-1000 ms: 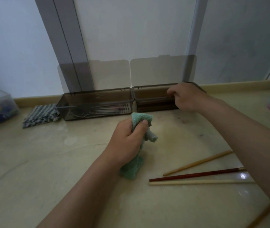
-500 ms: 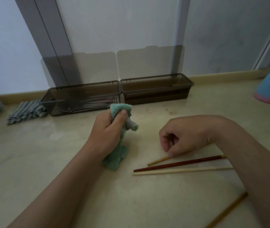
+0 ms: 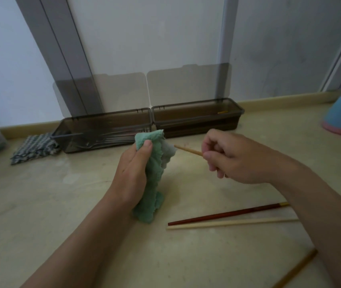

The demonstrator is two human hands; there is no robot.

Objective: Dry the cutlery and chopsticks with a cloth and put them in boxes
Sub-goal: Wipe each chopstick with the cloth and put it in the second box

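right hand: now lifted off the counter, up from the lying chopsticks | light chopstick: now pinched in it, tip at the green cloth

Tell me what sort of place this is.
Probably a home kitchen counter: a glossy beige stone worktop against a wall, two smoky translucent plastic cutlery boxes with lids open, loose wooden chopsticks, and a green terry cloth in the left hand.
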